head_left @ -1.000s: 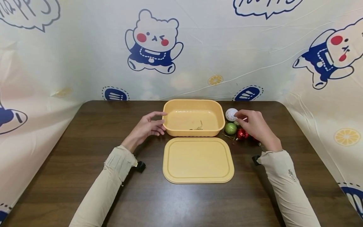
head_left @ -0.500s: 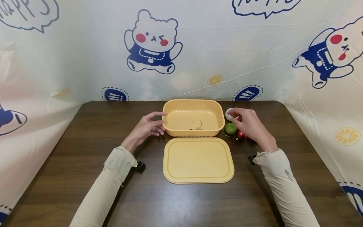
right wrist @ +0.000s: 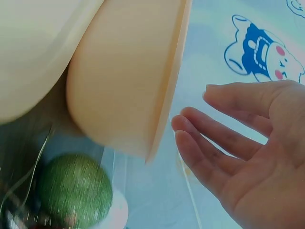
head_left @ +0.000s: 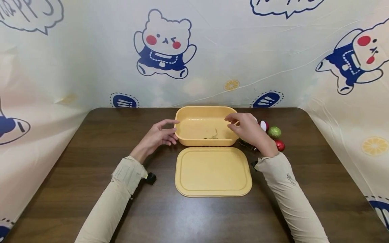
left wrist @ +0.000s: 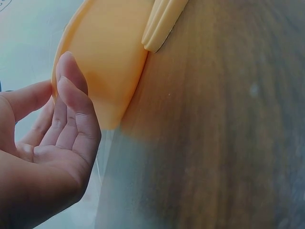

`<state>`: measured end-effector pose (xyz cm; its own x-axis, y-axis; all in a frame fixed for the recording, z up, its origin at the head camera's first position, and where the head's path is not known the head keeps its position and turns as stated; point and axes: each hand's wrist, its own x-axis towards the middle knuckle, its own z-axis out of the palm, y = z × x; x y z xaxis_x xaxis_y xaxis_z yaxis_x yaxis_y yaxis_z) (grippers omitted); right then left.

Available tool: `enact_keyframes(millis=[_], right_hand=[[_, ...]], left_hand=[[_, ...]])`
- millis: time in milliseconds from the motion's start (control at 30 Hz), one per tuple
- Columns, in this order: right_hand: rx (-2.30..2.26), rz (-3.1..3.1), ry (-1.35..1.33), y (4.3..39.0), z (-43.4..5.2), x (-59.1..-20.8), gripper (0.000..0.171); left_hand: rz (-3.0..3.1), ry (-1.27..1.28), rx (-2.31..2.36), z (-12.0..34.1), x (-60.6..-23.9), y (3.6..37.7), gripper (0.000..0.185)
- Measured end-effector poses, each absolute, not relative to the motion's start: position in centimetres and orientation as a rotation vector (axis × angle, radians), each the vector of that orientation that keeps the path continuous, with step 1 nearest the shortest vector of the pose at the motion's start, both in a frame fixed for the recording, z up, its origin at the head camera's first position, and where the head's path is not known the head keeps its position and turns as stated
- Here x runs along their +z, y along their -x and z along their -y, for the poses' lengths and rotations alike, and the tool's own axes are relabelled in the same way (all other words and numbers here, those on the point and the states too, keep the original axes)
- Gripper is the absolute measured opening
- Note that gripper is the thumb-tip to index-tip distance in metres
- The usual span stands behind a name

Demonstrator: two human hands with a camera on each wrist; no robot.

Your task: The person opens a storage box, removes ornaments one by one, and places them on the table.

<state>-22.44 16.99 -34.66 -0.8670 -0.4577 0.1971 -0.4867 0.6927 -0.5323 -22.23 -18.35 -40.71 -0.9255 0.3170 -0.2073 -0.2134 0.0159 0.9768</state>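
A yellow rectangular box (head_left: 206, 142) stands uncovered at the back of the table, with a bit of gold string (head_left: 214, 135) inside. My left hand (head_left: 155, 137) rests its fingers loosely against the box's left end, also visible in the left wrist view. Over the right end of the box is my right hand (head_left: 247, 130), fingers spread apart and holding nothing in the right wrist view. Christmas balls lie right of the box: green glitter (head_left: 275, 132), red (head_left: 280, 145) and red-and-white (head_left: 264, 126). Others are partly hidden behind the right hand, including a green ball (right wrist: 75, 191) beside the box.
The yellow lid (head_left: 213, 172) lies flat on the brown wooden table (head_left: 188, 219), just in front of the box. A printed cloth backdrop (head_left: 212, 67) rises behind the table's far edge and along both sides.
My right hand has moved left from the white ball to above the box's right end. Balls it had covered now show behind it. My left hand has stayed at the box.
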Motion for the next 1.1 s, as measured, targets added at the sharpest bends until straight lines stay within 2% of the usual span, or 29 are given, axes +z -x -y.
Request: enact_keyframes(millis=[367,800,1100], right_hand=[[0.759,3.143,-1.035,23.2,-14.7,-35.8,0.026],[0.661,3.158,-1.178,23.4,-14.2,-36.9,0.029],[0.906,3.160,-1.165,23.9,-14.1,-37.6,0.031]], left_hand=[[-1.930,-0.113,1.972,18.0,-40.8,22.4,0.042],[-1.931,-0.099,1.978,18.4,-41.0,22.2,0.043],[-1.914,-0.098,1.983,18.2,-41.1,22.4,0.042]])
